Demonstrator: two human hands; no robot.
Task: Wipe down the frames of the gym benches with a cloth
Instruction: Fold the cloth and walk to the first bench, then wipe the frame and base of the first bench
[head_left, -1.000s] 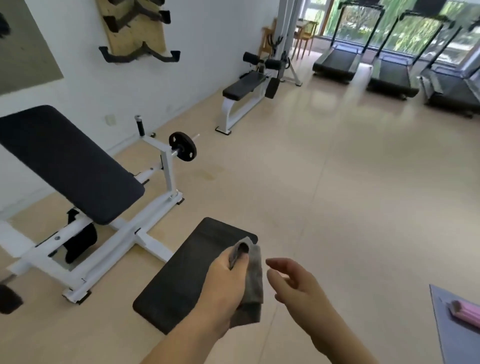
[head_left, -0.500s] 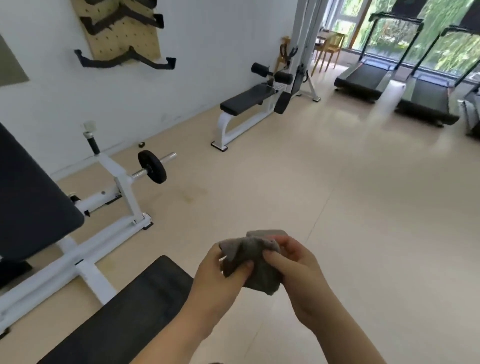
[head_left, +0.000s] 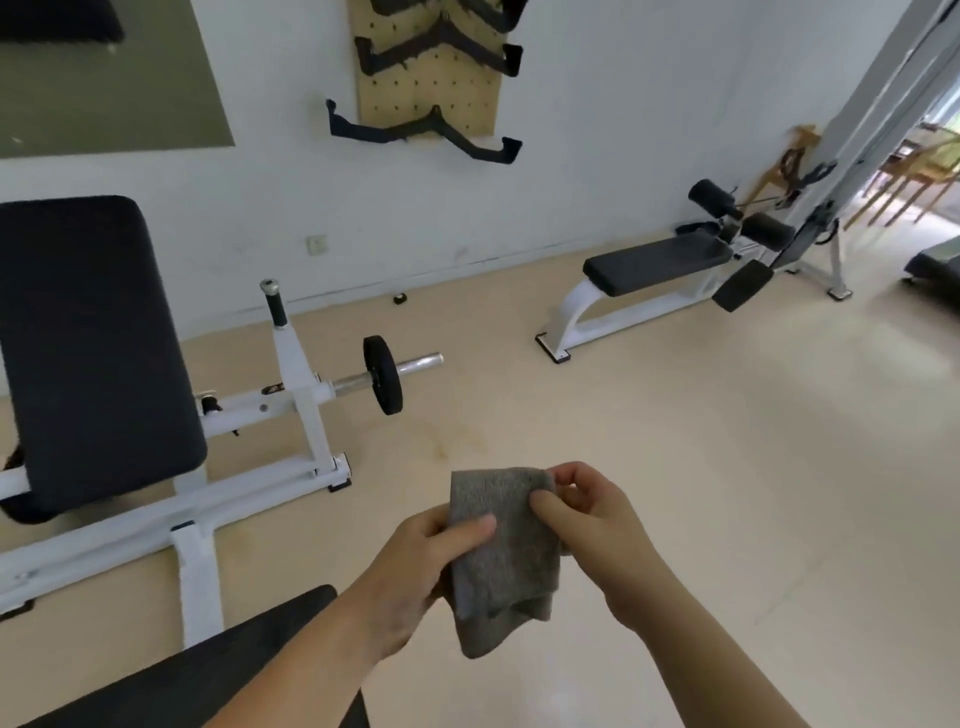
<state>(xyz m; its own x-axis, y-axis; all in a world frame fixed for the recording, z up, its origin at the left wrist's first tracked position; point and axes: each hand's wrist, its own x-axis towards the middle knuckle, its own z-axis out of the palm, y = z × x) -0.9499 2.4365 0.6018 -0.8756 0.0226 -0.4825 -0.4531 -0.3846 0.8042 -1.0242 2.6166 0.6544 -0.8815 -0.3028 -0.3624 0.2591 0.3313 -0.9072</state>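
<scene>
Head view: left hand (head_left: 410, 577) grips the grey cloth (head_left: 501, 556), thumb on top. Right hand (head_left: 602, 525) pinches its upper corner above the floor (head_left: 701, 467).

Left hand (head_left: 410, 571) grips the cloth (head_left: 504, 571), thumb on top; right hand (head_left: 597, 530) pinches its upper corner.

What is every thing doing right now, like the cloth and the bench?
grey cloth: folded, held up by both hands.
left hand: grips the cloth's left side.
right hand: pinches the cloth's top corner.
near bench frame: not touched by the cloth.
weight plate: sits on its bar.
</scene>
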